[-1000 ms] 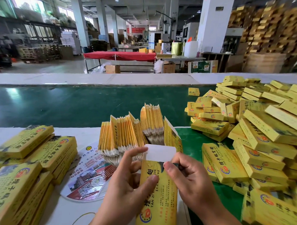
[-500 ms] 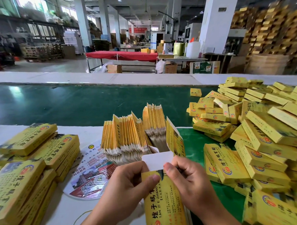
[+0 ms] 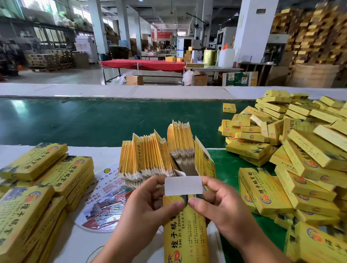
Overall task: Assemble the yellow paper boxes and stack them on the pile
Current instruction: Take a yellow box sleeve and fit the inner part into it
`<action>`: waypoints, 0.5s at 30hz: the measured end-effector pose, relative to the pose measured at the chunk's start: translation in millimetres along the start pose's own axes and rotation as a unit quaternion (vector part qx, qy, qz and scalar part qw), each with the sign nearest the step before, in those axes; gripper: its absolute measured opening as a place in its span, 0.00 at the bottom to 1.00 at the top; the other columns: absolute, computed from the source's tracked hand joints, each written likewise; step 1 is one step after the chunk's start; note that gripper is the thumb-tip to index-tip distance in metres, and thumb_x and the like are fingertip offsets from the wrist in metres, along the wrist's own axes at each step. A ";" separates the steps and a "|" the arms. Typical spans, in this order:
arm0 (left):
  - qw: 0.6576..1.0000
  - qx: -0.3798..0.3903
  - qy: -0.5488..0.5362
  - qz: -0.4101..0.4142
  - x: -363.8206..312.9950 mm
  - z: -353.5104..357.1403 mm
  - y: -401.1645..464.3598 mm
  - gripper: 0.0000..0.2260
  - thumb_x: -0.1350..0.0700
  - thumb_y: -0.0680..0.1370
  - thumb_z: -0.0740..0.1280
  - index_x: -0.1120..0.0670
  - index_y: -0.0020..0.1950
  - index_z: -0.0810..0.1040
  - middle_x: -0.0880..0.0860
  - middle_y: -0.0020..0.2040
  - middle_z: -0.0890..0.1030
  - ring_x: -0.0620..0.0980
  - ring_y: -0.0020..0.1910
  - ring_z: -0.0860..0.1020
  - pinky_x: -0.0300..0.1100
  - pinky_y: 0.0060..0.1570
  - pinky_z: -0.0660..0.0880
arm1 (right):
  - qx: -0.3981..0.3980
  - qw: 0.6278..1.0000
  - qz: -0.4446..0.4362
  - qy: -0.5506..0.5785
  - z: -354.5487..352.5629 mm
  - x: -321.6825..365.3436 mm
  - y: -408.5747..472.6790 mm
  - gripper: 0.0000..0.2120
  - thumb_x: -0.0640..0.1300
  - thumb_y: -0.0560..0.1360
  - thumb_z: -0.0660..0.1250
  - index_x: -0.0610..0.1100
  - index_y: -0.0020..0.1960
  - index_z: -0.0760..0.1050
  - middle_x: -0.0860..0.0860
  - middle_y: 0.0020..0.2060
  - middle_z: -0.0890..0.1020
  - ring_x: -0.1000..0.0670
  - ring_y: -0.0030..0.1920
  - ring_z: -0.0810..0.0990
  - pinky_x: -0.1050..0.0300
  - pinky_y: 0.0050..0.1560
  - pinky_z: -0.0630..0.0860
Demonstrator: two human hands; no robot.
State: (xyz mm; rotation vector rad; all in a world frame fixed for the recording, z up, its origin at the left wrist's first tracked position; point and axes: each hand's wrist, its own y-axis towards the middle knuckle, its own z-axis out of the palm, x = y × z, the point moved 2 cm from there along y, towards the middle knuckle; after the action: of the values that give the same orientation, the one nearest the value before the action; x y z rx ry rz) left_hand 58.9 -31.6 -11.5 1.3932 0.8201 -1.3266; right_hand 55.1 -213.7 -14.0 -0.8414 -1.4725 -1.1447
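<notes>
Both hands are on one yellow box [image 3: 185, 235], held lengthwise low in the middle of the view, just over the white table [image 3: 70, 251]. The left hand [image 3: 146, 209] has its thumb pressed on the box's top face and its fingers curled round the left edge; the right hand [image 3: 220, 206] mirrors it, thumb on top, fingers wrapped round the right edge. The two thumbs almost touch. The white flap [image 3: 183, 185] at the far end stands up, still open, pinched at each side by the fingertips.

Printing on the box reads "TAN ZI E ZHANG" under big black Chinese characters, with a round red-and-yellow logo near the bottom end. There's smaller red text too, too tiny to read.

Just behind the flap is a row of flat blanks [image 3: 159, 153] standing on edge. On the left, a neat stack [image 3: 33, 195] of finished boxes with the same logo. On the right, a big loose pile [image 3: 299, 156] of them on the green belt [image 3: 89, 120], same "TAN ZI E ZHANG" print visible on one. A round printed fan [image 3: 104, 204] with a QR code lies flat on the table left of the hands; its text is too small for me.
</notes>
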 end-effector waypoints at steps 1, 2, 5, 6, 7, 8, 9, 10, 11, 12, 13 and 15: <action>1.000 -0.002 0.005 0.002 -0.4 -0.5 -0.3 0.13 0.59 0.68 0.76 0.53 0.51 0.80 0.61 0.48 0.84 0.64 0.46 0.83 0.52 0.44 0.82 | 0.000 1.000 0.000 0.006 -0.1 -0.6 0.7 0.17 0.48 0.72 0.73 0.49 0.60 0.79 0.25 0.44 0.79 0.33 0.44 0.83 0.37 0.48 0.80; 1.000 -0.006 0.011 0.003 -0.6 -0.6 -0.4 0.12 0.59 0.68 0.76 0.53 0.50 0.79 0.62 0.47 0.84 0.65 0.45 0.83 0.53 0.43 0.82 | 0.000 1.000 -0.001 0.010 -0.1 -1.3 1.2 0.16 0.49 0.72 0.73 0.48 0.59 0.80 0.25 0.43 0.79 0.36 0.43 0.83 0.38 0.46 0.80; 0.999 -0.027 0.040 0.016 0.5 0.3 0.6 0.11 0.55 0.67 0.77 0.55 0.44 0.80 0.68 0.39 0.79 0.63 0.33 0.77 0.49 0.33 0.74 | -0.014 1.000 -0.010 -0.016 -2.4 -3.5 1.5 0.14 0.51 0.71 0.74 0.47 0.54 0.83 0.30 0.35 0.78 0.42 0.37 0.77 0.44 0.39 0.75; 0.998 -0.034 0.053 0.025 1.4 0.1 1.0 0.11 0.53 0.66 0.77 0.55 0.43 0.80 0.69 0.36 0.77 0.58 0.31 0.73 0.46 0.31 0.71 | -0.021 0.999 -0.014 -0.028 -3.5 -4.2 1.3 0.14 0.52 0.70 0.74 0.47 0.53 0.84 0.34 0.32 0.77 0.44 0.36 0.75 0.47 0.38 0.72; 0.997 -0.038 0.060 0.031 1.8 0.2 1.3 0.12 0.52 0.65 0.77 0.56 0.42 0.80 0.68 0.34 0.76 0.55 0.31 0.71 0.43 0.30 0.69 | -0.025 0.999 -0.019 -0.036 -3.3 -4.3 1.1 0.13 0.52 0.70 0.74 0.48 0.51 0.84 0.38 0.31 0.75 0.45 0.35 0.73 0.49 0.38 0.70; 0.997 -0.038 0.060 0.033 1.8 0.2 1.1 0.12 0.51 0.64 0.77 0.56 0.41 0.80 0.66 0.33 0.76 0.54 0.31 0.71 0.42 0.30 0.68 | -0.026 0.999 -0.021 -0.037 -3.2 -4.6 0.7 0.12 0.52 0.69 0.74 0.49 0.51 0.84 0.40 0.31 0.75 0.45 0.35 0.73 0.49 0.38 0.69; 0.997 -0.037 0.055 0.031 1.3 0.5 0.7 0.13 0.51 0.64 0.77 0.56 0.41 0.80 0.65 0.33 0.77 0.53 0.31 0.72 0.42 0.31 0.69 | -0.026 0.999 -0.023 -0.038 -2.8 -4.8 0.6 0.12 0.52 0.69 0.74 0.49 0.50 0.84 0.41 0.30 0.75 0.46 0.34 0.72 0.50 0.38 0.69; 0.998 -0.035 0.049 0.030 0.7 0.2 0.2 0.13 0.50 0.64 0.77 0.57 0.41 0.80 0.64 0.33 0.78 0.53 0.31 0.73 0.43 0.31 0.70 | -0.025 0.999 -0.025 -0.039 -2.2 -4.6 0.5 0.11 0.52 0.69 0.74 0.49 0.50 0.84 0.40 0.30 0.75 0.46 0.34 0.72 0.51 0.37 0.69; 0.998 -0.033 0.046 0.031 0.1 0.1 -0.3 0.13 0.49 0.65 0.76 0.57 0.42 0.80 0.62 0.33 0.79 0.53 0.32 0.74 0.42 0.31 0.71 | -0.025 0.998 -0.028 -0.043 -1.6 -4.4 0.4 0.11 0.52 0.70 0.74 0.48 0.50 0.84 0.37 0.30 0.75 0.47 0.34 0.73 0.52 0.36 0.70; 0.998 -0.030 0.044 0.034 -1.0 0.5 -0.9 0.14 0.48 0.66 0.75 0.57 0.42 0.80 0.59 0.32 0.79 0.51 0.31 0.75 0.39 0.31 0.71 | -0.025 0.998 -0.030 -0.047 -1.4 -4.2 0.1 0.11 0.52 0.70 0.74 0.48 0.50 0.84 0.34 0.32 0.76 0.46 0.34 0.74 0.52 0.36 0.71; 0.998 -0.028 0.039 0.035 -1.7 1.2 -1.3 0.14 0.47 0.67 0.74 0.58 0.42 0.80 0.57 0.32 0.80 0.49 0.31 0.76 0.37 0.30 0.71 | -0.026 0.998 -0.030 -0.051 -1.1 -4.0 -0.1 0.11 0.52 0.70 0.74 0.48 0.50 0.84 0.32 0.33 0.76 0.46 0.35 0.74 0.51 0.37 0.72; 0.999 -0.029 0.029 0.029 -2.2 2.5 -1.7 0.15 0.46 0.70 0.72 0.59 0.42 0.80 0.54 0.32 0.79 0.46 0.30 0.76 0.35 0.29 0.71 | -0.033 0.996 -0.030 -0.071 -0.8 -3.9 -0.8 0.11 0.53 0.70 0.74 0.50 0.50 0.84 0.33 0.34 0.75 0.47 0.34 0.74 0.51 0.37 0.72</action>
State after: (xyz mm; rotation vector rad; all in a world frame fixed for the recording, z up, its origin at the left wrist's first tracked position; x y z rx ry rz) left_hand 56.2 -33.2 -9.5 1.4056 0.8437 -1.2147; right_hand 55.4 -214.5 -18.0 -0.9477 -1.5925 -1.2043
